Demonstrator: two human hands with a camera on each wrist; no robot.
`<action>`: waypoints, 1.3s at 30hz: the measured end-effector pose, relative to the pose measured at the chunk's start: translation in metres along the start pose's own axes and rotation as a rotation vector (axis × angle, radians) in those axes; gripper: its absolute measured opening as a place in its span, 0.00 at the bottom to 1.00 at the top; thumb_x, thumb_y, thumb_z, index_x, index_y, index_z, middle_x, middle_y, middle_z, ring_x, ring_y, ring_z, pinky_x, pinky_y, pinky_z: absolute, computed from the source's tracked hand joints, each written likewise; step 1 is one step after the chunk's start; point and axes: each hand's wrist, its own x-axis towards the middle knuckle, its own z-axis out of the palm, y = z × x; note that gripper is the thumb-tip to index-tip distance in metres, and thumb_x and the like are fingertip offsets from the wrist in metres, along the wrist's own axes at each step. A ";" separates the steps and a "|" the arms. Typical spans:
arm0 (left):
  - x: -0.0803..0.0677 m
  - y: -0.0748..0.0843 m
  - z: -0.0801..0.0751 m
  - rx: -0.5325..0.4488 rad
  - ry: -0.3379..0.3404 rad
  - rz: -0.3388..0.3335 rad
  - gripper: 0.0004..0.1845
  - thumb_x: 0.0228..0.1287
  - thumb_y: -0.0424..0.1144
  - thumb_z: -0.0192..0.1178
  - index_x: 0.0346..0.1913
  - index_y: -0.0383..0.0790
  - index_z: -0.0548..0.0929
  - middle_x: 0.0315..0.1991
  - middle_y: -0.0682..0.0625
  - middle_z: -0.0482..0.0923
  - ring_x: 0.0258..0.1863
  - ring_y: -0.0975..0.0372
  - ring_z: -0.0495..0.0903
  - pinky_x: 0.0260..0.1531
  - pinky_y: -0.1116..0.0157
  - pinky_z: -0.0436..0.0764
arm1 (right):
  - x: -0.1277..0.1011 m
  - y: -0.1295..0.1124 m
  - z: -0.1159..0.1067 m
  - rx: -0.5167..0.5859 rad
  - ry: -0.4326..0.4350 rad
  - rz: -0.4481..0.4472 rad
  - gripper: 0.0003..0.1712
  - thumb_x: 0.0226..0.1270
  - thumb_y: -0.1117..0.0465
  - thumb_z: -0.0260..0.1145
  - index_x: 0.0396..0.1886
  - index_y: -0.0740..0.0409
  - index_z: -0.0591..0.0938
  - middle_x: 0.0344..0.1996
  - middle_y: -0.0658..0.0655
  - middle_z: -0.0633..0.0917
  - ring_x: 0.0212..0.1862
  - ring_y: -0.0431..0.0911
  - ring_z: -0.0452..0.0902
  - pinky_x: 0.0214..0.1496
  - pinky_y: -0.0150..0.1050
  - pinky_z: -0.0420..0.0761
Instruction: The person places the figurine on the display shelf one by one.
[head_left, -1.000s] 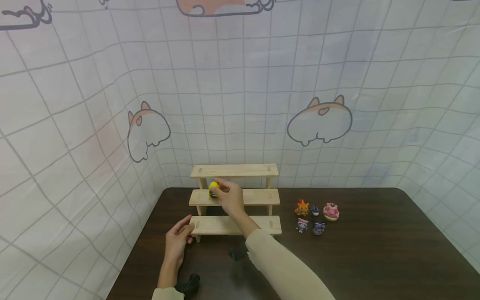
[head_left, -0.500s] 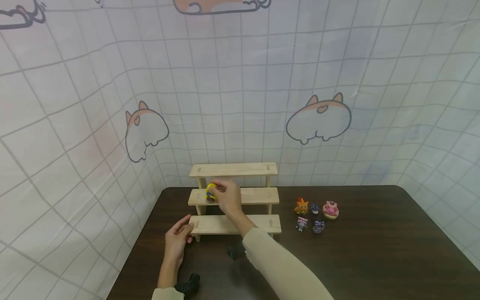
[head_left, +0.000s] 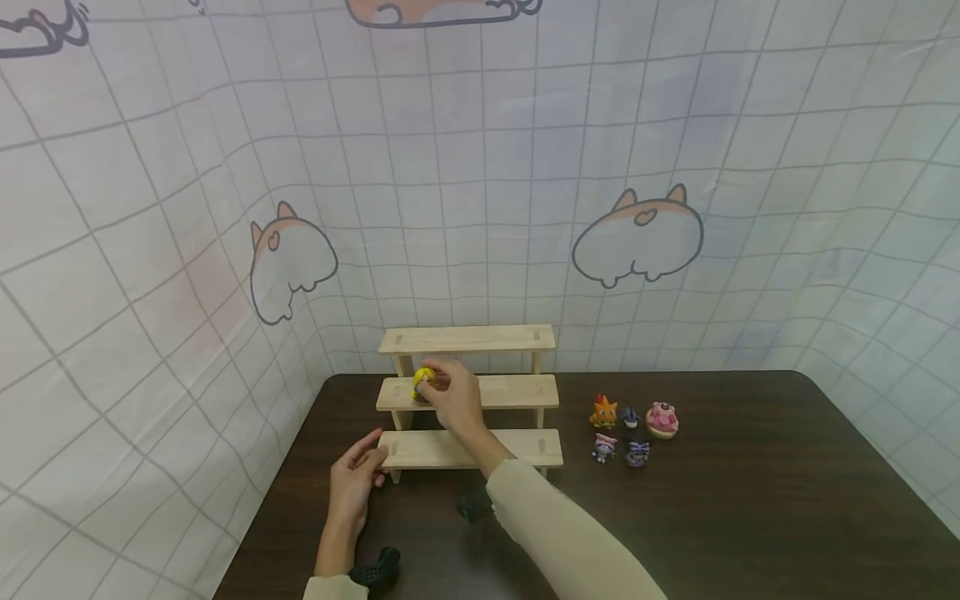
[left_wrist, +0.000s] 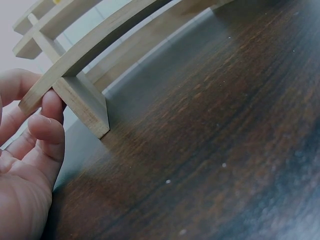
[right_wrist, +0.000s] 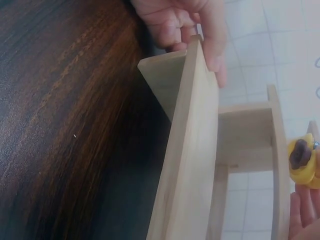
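Note:
A small yellow-haired figurine [head_left: 424,374] is at the left end of the middle tier of a three-tier wooden display stand [head_left: 517,446]. My right hand [head_left: 459,404] pinches it between thumb and fingers; its yellow side and dark underside [right_wrist: 300,156] show at the right edge of the right wrist view. My left hand [head_left: 352,483] grips the left end of the stand's lowest board. In the left wrist view, fingers of the left hand [left_wrist: 30,165] are curled around that board's end, near a wooden leg [left_wrist: 85,107].
Right of the stand lie several figurines: an orange one [head_left: 603,412], a small dark blue one [head_left: 630,418], a pink round one [head_left: 662,422], a pink-and-white one [head_left: 603,448] and a purple one [head_left: 637,454]. The dark table [head_left: 750,500] meets a grid-patterned cloth [head_left: 510,208] behind.
My right hand has shifted slightly left and toward me with the figurine, which has turned so that more of its front shows. The left hand stays on the lowest board.

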 end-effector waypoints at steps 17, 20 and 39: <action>0.001 -0.001 -0.001 0.000 -0.002 -0.005 0.24 0.71 0.34 0.63 0.69 0.39 0.78 0.28 0.60 0.84 0.24 0.68 0.79 0.24 0.73 0.76 | 0.000 -0.001 0.006 -0.038 -0.038 0.012 0.24 0.63 0.63 0.76 0.59 0.58 0.83 0.52 0.56 0.84 0.49 0.45 0.82 0.50 0.30 0.83; 0.001 -0.001 -0.001 0.000 -0.001 -0.003 0.24 0.71 0.34 0.63 0.69 0.39 0.78 0.29 0.60 0.84 0.24 0.68 0.79 0.24 0.73 0.76 | 0.000 -0.001 0.007 -0.052 -0.049 0.020 0.25 0.63 0.62 0.76 0.59 0.58 0.82 0.52 0.56 0.85 0.48 0.45 0.82 0.50 0.32 0.83; 0.001 0.000 -0.001 0.023 -0.006 -0.007 0.24 0.72 0.37 0.64 0.68 0.42 0.78 0.32 0.60 0.85 0.26 0.67 0.80 0.26 0.72 0.77 | 0.001 -0.001 0.014 -0.265 -0.046 -0.001 0.22 0.63 0.58 0.77 0.57 0.52 0.83 0.48 0.51 0.87 0.47 0.44 0.82 0.52 0.40 0.83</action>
